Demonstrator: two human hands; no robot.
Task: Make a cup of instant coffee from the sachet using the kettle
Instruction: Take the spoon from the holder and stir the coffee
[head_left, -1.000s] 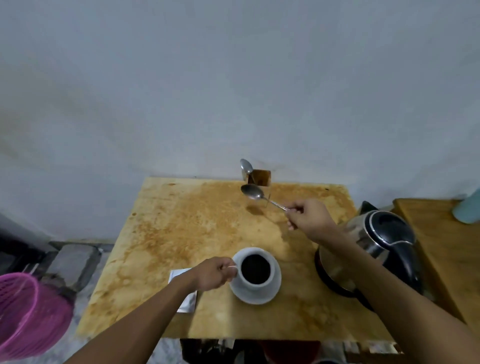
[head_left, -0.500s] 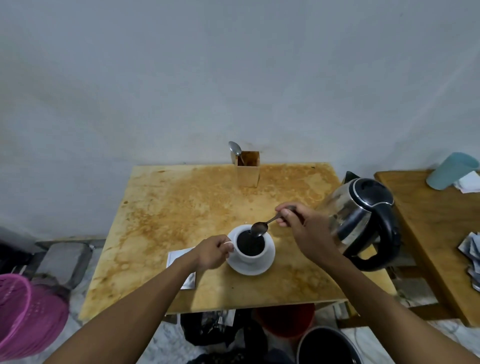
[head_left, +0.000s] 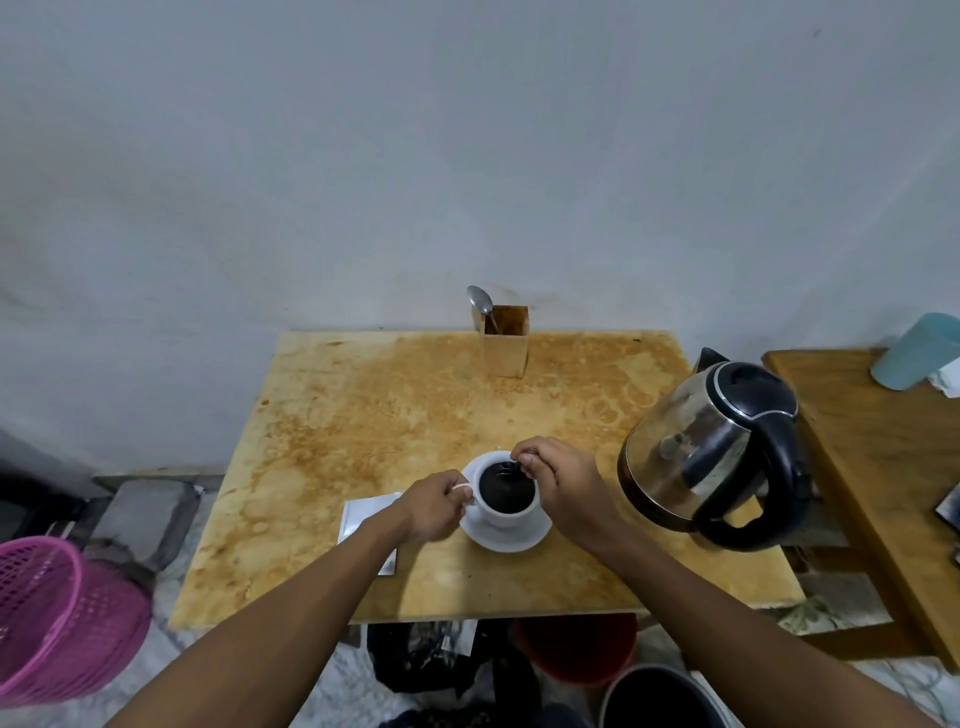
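I've got my left hand pinching the handle of the cup on its saucer, right hand clamped on the spoon dipped in coffee, kettle just right, sachet under my left wrist.

- No text, label, brand, number or sign can be read anywhere in the head view.
- The sachet lying on the counter shows only a plain pale face, partly hidden by the left forearm.
- The kettle shows bare steel and black plastic, with no legible marking.
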